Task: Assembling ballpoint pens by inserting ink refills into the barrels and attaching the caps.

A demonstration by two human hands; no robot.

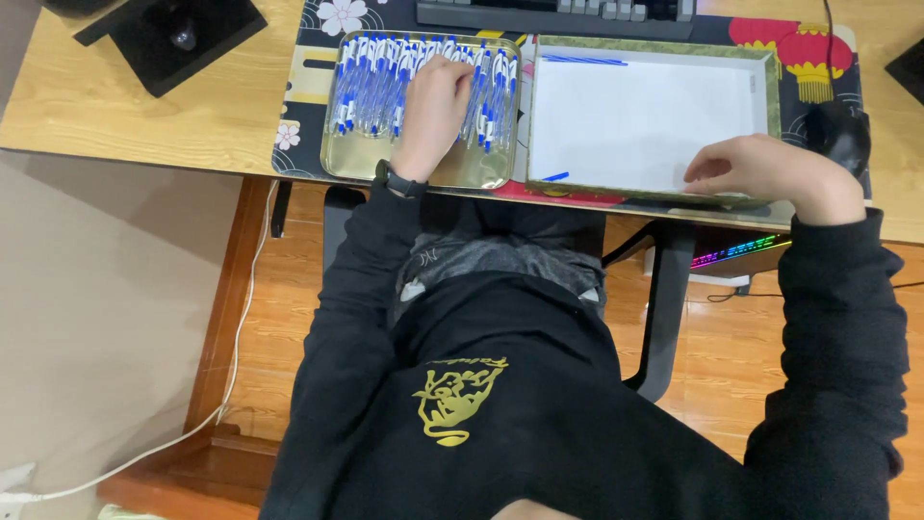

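- Head view: the left hand is laid palm-down, fingers curled, on the blue-and-white plastic pens heaped in the shiny gold metal tray.
- The right hand, loosely curled, is rested on the near rim of the white rectangular tray; whether anything is pinched cannot be told.
- Both trays are set side by side on the wooden bench.

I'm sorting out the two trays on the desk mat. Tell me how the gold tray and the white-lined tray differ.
The gold tray is shiny metal-looking and smaller; the white-lined tray is larger with a greenish rim. The gold tray is packed with blue-and-white pens; the white-lined tray holds only a couple of blue pens. The left hand rests in the gold tray; the right hand sits at the white-lined tray's near edge. Both are rectangular and lie side by side.
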